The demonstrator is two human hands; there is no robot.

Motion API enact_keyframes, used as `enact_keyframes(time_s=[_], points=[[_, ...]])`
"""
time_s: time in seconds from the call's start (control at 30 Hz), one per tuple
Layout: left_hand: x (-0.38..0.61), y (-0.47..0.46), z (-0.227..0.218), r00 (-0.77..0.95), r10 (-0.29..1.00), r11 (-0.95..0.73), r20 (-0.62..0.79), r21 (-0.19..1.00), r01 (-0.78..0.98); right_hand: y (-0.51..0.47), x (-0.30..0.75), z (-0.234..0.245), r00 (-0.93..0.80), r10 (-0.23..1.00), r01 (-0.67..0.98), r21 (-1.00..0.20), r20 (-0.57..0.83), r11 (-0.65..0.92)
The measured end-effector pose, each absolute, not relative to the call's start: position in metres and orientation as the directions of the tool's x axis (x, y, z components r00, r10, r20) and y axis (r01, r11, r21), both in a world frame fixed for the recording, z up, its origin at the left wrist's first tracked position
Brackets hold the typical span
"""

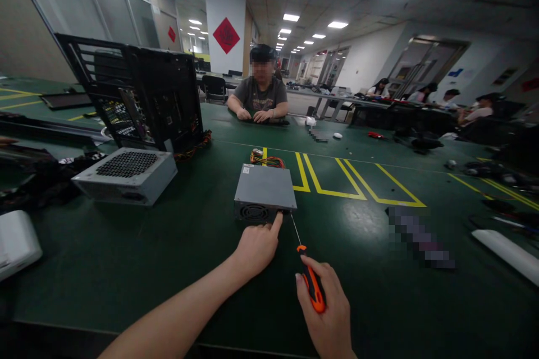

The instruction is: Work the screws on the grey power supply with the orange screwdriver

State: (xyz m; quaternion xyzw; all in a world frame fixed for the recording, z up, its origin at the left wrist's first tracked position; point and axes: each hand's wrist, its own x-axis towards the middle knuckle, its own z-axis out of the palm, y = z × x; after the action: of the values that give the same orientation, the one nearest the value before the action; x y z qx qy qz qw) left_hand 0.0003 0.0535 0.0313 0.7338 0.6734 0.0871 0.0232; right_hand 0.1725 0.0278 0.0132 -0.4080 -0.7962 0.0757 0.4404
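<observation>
A grey metal computer power supply (265,186) lies on the green table in front of me, its fan side towards me. The index finger of my left hand (259,245) is stretched out against the right part of that side, by the socket. The other fingers of this hand bend in below, partly hidden, and grip nothing I can see. In my right hand (326,303) is an orange and black screwdriver (312,283), the fingers closed around its handle. Its thin shaft points up and away, with the tip at the lower right corner of the power supply. Whether it sits in a screw, I cannot tell.
A second power supply (126,174) lies to the left, beside an open black computer case (164,98). Colored cables (269,161) trail behind the nearer unit. Yellow tape (337,193) marks the table (189,275). Across it sits a person (263,92) with both hands on the tabletop.
</observation>
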Motion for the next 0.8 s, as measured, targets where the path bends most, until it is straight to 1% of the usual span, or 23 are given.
enact_keyframes(time_s=[0.13, 0.2, 0.23, 0.3, 0.37, 0.43, 0.5, 0.7, 0.8], points=[[0.0, 0.052, 0.029, 0.084, 0.993, -0.094, 0.079, 0.134, 0.986, 0.025, 0.173, 0.012, -0.22, 0.807, 0.585, -0.588, 0.549, 0.559], [0.0, 0.05, 0.029, 0.088, 0.993, -0.098, 0.074, 0.144, 0.985, 0.025, 0.173, 0.011, -0.207, 0.836, 0.592, -0.615, 0.509, 0.521], [0.0, 0.049, 0.03, 0.091, 0.993, -0.101, 0.073, 0.153, 0.983, 0.025, 0.173, 0.01, -0.209, 0.833, 0.599, -0.607, 0.512, 0.523], [0.001, 0.047, 0.03, 0.101, 0.991, -0.115, 0.086, 0.188, 0.975, 0.025, 0.173, 0.008, -0.238, 0.795, 0.61, -0.551, 0.559, 0.57], [0.002, 0.047, 0.03, 0.111, 0.988, -0.135, 0.11, 0.248, 0.959, 0.026, 0.172, 0.008, -0.273, 0.74, 0.612, -0.483, 0.614, 0.626], [0.003, 0.048, 0.029, 0.108, 0.987, -0.141, 0.119, 0.31, 0.94, 0.027, 0.171, 0.009, -0.291, 0.713, 0.613, -0.448, 0.638, 0.651], [0.003, 0.05, 0.028, 0.098, 0.989, -0.131, 0.111, 0.352, 0.927, 0.028, 0.171, 0.011, -0.29, 0.718, 0.616, -0.451, 0.633, 0.646], [0.005, 0.054, 0.02, 0.092, 0.991, -0.124, 0.093, 0.442, 0.888, 0.027, 0.174, 0.01, -0.28, 0.768, 0.605, -0.516, 0.576, 0.607], [0.005, 0.055, 0.017, 0.104, 0.992, -0.127, 0.074, 0.472, 0.872, 0.027, 0.176, 0.007, -0.244, 0.81, 0.595, -0.577, 0.534, 0.559]])
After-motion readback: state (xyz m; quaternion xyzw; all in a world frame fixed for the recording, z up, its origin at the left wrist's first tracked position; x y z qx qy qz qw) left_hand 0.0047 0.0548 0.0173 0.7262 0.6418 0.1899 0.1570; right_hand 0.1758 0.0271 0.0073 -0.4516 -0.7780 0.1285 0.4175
